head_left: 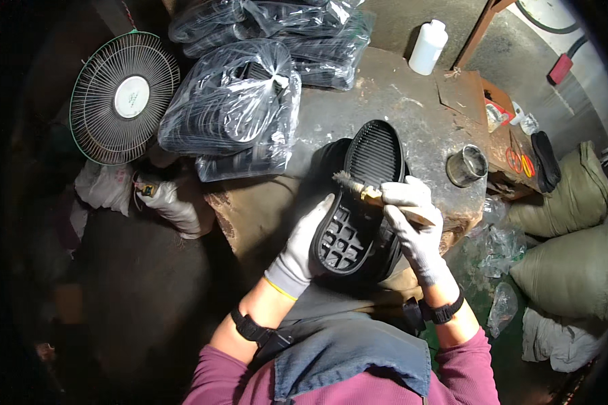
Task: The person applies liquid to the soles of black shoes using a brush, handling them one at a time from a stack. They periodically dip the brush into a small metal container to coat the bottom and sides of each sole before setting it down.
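Observation:
A black shoe sole lies tilted before me, its ribbed forefoot away from me and its gridded heel nearer. My left hand, in a white glove, is closed on the sole's left edge by the heel. In my gloved right hand is a small brush with a pale handle. Its dark bristles are over the middle of the sole; whether they touch it I cannot tell. Under this sole are more black soles, mostly hidden. Wet-looking shiny spots show in the heel grid.
Plastic-bagged black soles are piled at the table's back left, beside a wire fan. A metal can and a white bottle stand on the table. Scissors and stuffed green sacks are at right.

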Motion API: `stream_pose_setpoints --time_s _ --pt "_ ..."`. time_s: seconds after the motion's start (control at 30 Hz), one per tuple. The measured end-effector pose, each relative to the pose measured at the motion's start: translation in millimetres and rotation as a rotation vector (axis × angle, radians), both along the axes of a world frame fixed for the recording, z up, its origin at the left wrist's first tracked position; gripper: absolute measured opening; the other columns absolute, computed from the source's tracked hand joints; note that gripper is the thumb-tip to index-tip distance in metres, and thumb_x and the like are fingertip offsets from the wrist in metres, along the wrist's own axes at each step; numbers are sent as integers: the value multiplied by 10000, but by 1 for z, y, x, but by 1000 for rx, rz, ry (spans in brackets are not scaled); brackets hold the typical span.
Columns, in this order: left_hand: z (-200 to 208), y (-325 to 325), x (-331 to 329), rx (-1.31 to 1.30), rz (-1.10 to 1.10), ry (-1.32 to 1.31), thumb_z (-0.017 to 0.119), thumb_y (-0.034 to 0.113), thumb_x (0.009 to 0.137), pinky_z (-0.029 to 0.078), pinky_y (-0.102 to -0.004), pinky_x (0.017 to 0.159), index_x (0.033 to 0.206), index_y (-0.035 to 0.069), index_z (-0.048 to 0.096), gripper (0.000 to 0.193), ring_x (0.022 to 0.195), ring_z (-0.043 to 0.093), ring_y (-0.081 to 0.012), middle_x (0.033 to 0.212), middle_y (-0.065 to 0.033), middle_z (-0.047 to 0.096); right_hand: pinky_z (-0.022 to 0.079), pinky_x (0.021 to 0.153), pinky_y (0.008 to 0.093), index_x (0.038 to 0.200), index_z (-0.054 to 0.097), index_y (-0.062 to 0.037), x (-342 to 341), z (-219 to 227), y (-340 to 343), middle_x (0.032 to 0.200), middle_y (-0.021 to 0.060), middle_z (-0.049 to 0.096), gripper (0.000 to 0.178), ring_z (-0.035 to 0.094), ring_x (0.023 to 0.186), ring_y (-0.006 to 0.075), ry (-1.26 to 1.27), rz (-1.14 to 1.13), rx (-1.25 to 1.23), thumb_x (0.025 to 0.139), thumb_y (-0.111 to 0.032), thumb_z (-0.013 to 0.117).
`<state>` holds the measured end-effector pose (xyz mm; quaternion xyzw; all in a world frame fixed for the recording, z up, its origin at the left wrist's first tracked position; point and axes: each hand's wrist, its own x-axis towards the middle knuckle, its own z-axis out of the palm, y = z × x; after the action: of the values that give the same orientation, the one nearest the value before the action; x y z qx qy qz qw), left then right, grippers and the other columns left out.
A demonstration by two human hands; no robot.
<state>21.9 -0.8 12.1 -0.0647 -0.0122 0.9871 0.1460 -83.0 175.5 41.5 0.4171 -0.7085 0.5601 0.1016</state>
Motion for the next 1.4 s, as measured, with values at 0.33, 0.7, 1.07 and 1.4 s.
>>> stream_pose_setpoints --time_s 0.33,0.7,1.07,1.4 --pt "2 -10 -17 153 132 120 393 444 1032 490 -484 1007 1311 19 549 532 1115 632 -339 1231 -181 640 429 977 432 1005 714 -146 30 40 3 1056 39 697 258 648 1066 238 249 412 229 756 -140 781" --pt "-59 -79 -6 -789 456 68 505 150 1007 457 -299 962 1373 -50 489 417 1121 595 -169 1294 -119 603 479 931 363 924 727 -78 40 25 1 1001 46 723 153 655 983 202 -455 258 111 786 -105 788" --pt "33 -30 4 -1205 287 56 495 181 1032 464 -267 1012 1396 -23 488 417 1139 599 -123 1285 -80 611 486 879 393 896 687 -91 -17 30 -6 974 74 692 186 623 967 294 210 31 300 710 -83 707" --pt "2 -34 62 -819 207 88 404 172 1058 458 -316 1043 1431 -48 422 433 1168 607 -184 1315 -128 603 482 852 305 978 709 -72 -61 38 -25 920 78 710 136 654 881 202 93 -211 199 861 -135 737"
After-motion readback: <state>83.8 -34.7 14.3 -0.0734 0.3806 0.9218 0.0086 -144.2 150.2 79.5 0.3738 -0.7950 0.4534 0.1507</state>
